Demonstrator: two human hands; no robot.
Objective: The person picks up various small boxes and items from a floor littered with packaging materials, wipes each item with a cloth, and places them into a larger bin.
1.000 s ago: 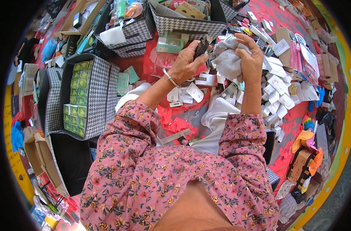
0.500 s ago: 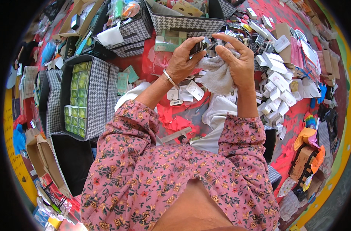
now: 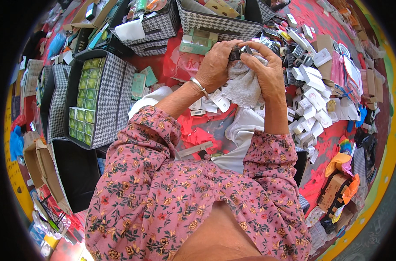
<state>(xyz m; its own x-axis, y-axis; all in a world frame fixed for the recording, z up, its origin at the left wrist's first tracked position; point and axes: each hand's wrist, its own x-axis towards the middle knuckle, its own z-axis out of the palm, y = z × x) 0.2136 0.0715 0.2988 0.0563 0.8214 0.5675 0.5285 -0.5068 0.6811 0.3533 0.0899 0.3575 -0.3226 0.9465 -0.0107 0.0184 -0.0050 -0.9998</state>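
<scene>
While gripping a small dark case (image 3: 235,55) between half-curled left hand (image 3: 216,65) and similarly curled right hand (image 3: 269,74), holds grey cloth (image 3: 243,85) in the right, draping below the case.

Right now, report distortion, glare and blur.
Head view: the yellow strip bends along the right rim; head view: a washed-out bright patch at bottom left; head view: the blue bag at upper left looks softer than the grey cloth.

Bin (image 3: 115,93) on the left's got boxes (image 3: 88,93) packed inside, more bins (image 3: 222,25) are lined up ahead, and loose cartons (image 3: 313,98) are heaped on the right. In between, a case (image 3: 235,55) is held between the left hand (image 3: 214,66) and right hand (image 3: 269,74), with a cloth (image 3: 245,85) draped under the right.
</scene>
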